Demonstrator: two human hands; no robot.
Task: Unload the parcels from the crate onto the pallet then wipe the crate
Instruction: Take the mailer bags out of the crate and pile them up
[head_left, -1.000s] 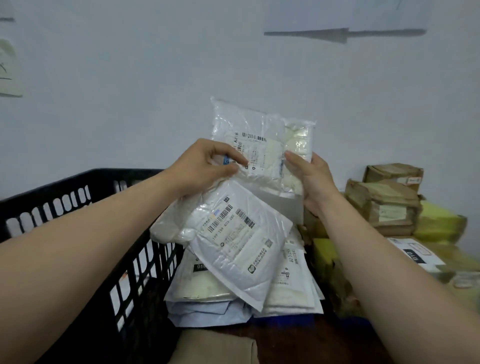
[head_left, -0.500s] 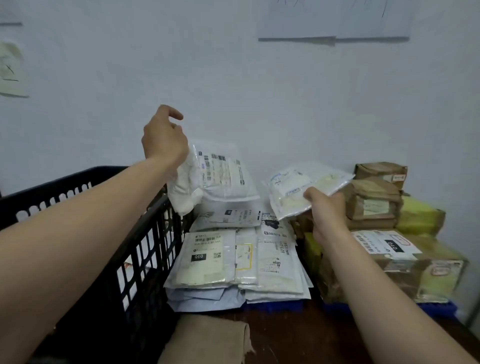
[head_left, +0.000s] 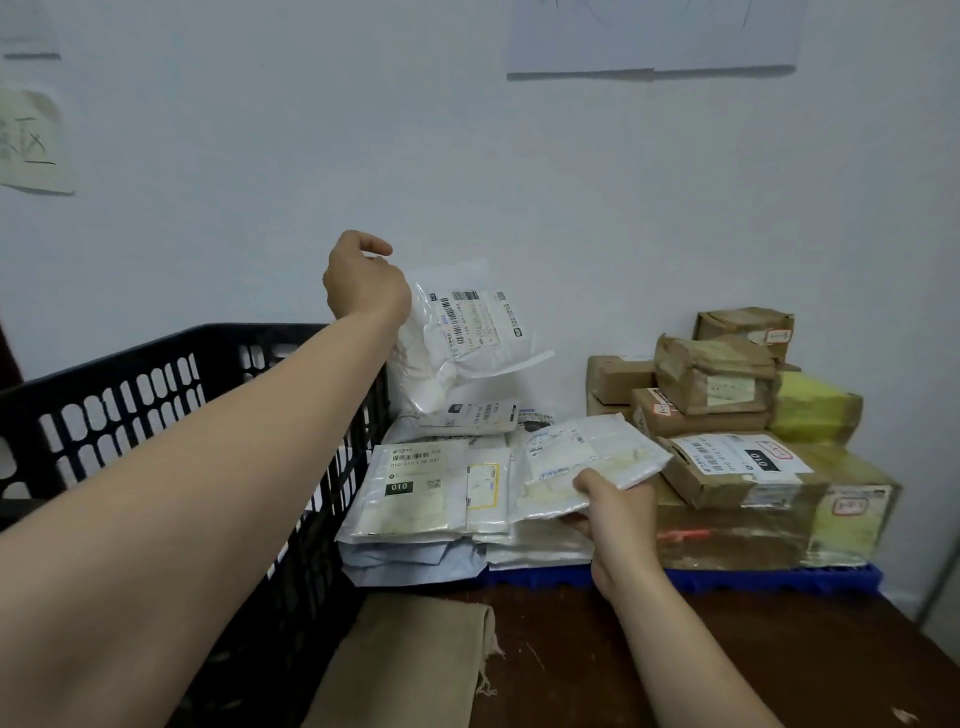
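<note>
My left hand (head_left: 363, 280) holds a white plastic mailer (head_left: 457, 338) raised above the stack of white parcels (head_left: 415, 488), with its fingers curled around the mailer's top edge. My right hand (head_left: 615, 499) grips a flat clear-wrapped parcel (head_left: 587, 462) low over the right side of that stack. The stack lies on the blue pallet (head_left: 779, 579). The black plastic crate (head_left: 156, 395) stands at the left, beside the stack; its inside is hidden by my left arm.
Brown and yellow cardboard boxes (head_left: 727, 415) are piled on the pallet's right half, against the white wall. A tan cloth (head_left: 410, 660) lies on the dark wooden table in front of the crate. The table's right edge is near the bottom right.
My hands have split apart, each with one parcel. The right hand has lowered its flat parcel onto the stack's right side; the left hand keeps the white mailer raised above the stack.
</note>
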